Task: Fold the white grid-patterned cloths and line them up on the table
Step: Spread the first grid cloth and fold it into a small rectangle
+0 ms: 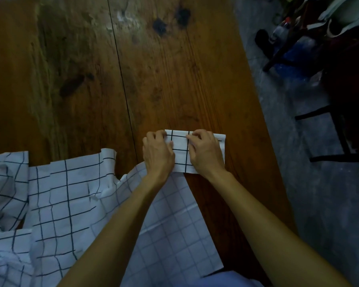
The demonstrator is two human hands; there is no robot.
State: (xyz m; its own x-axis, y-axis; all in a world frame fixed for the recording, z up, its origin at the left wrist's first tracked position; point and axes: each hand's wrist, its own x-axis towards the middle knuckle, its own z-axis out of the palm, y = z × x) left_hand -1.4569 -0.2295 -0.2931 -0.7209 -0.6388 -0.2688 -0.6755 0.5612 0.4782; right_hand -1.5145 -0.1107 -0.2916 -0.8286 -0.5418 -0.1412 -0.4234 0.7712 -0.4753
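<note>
— What are you working on right now?

— I am pressing down a small folded white cloth with a black grid pattern [179,151], lying near the right edge of the brown wooden plank table [81,79], a little nearer me than the middle of that edge. My left hand [158,152] is lying on its left end with the fingers curled over the far left corner, and my right hand [205,152] is covering its right half, fingertips bent and pinching the top layer along the far edge.

— So both hands are gripping it?

— Yes, both are curled onto the cloth rather than spread flat. I judge I am squaring up the last fold.

— How are you making it come out well?

— I am matching the black lines of the upper layer to those beneath, so the edges meet; then I would be smoothing outward from the centre line to flatten the crease. The fabric looks thin and limp, so it will likely slip if I lift one hand too soon.

— And what is around it?

— Just beside my left wrist, a flat unfolded white cloth with a fine grey grid [174,235] is lying toward the near edge, passing under my left forearm. Further left, crumpled white cloths with a bold black grid [50,204] are waiting in a heap at the near left. I should be keeping my neat piece apart from them, parallel to the table's right edge, leaving room for a row.
</note>
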